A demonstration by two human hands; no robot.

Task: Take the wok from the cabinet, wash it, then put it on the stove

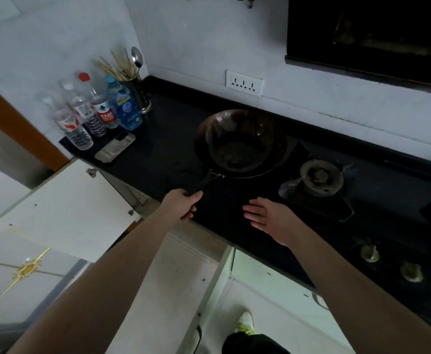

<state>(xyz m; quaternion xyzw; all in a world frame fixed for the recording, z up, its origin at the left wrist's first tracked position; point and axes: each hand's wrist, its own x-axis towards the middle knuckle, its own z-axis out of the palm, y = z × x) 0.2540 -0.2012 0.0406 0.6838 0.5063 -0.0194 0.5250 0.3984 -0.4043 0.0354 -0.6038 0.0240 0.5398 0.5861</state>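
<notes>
One dark round metal wok (241,144) sits on the black worktop (168,146), its handle gripped by the left hand (183,203); right hand (268,218) hovers, fingers extended. Four clear plastic bottles (94,111) and one steel utensil holder (139,94) stand left; one gas burner (320,177) lies right.

A black surface (173,149) runs along the white tiled wall, with a gas stove (362,200) set into it. The wok (242,144) sits on the stove just ahead of the left hand (183,204), which grips its handle. To the right of the right hand (268,217), which hovers with fingers straight over the surface, stands a bare burner (321,177); two knobs (370,252) lie further right and nearer. Far ahead and left of the left hand stand four plastic bottles (99,111), beside a metal holder (139,94) of chopsticks and a spoon. A flat packet (116,146) lies just before the bottles.
</notes>
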